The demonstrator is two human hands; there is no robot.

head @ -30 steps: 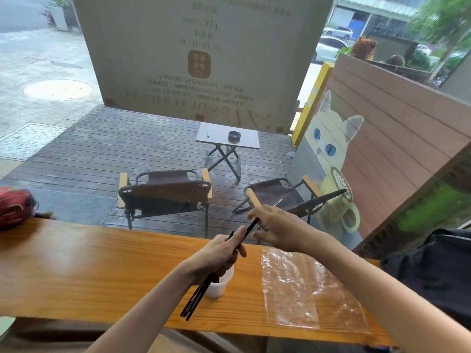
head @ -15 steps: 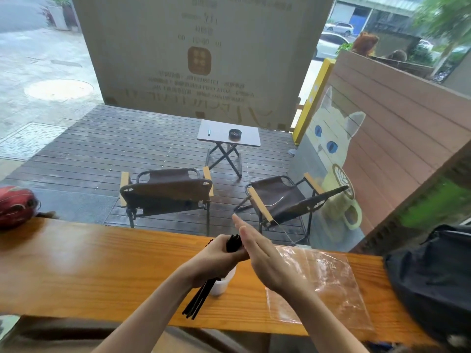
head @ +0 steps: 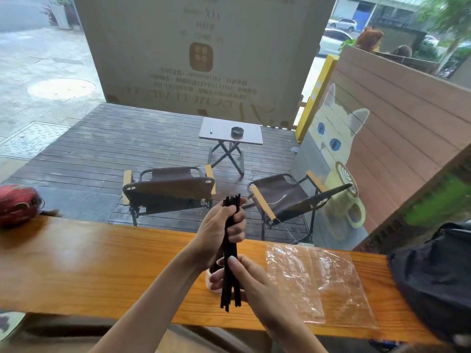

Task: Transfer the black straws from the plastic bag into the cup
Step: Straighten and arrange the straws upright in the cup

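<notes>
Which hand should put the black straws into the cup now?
Probably the left hand. It grips the black straws near their top, holding the bundle upright over the cup. The right hand only steadies the lower ends, so it can guide them in.

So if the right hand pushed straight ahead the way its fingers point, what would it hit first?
Most likely the left hand, gripping the same bundle of straws just beyond the right hand. The white cup sits lower, mostly hidden; depth is unclear.
</notes>
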